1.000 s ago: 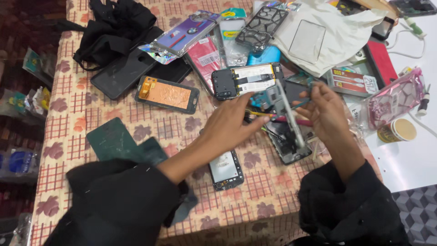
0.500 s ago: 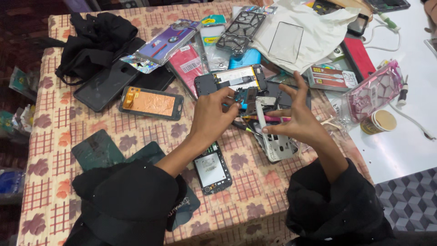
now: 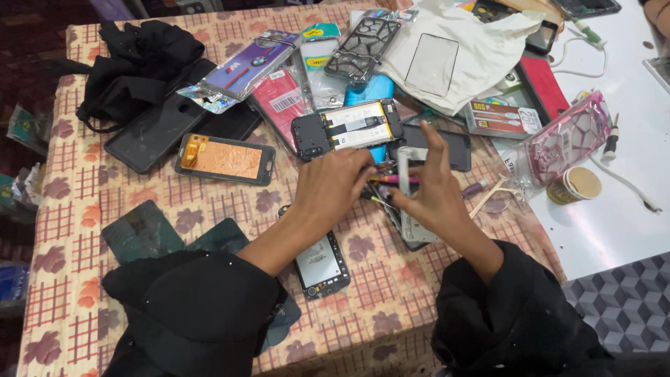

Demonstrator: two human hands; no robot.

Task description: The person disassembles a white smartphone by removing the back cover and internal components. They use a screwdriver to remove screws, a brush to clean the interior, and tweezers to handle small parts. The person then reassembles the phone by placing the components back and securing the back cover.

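The left hand (image 3: 335,185) pinches slim pink-handled tools (image 3: 398,179) just below the opened phone (image 3: 349,129) with its exposed battery. The right hand (image 3: 429,192), fingers spread, steadies a pale phone frame (image 3: 412,227) below that phone. Crowded parts could snag, and a slipping tip might scratch the frame.

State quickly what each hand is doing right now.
Left hand: closed, pinching a thin pink-handled tool.
Right hand: fingers spread open, steadying a white opened phone frame.

Materials on a cluttered repair table
Matt checked cloth tablecloth (image 3: 84,188); glossy glass phone screen (image 3: 225,159); shiny clear plastic packets (image 3: 244,70) upper centre
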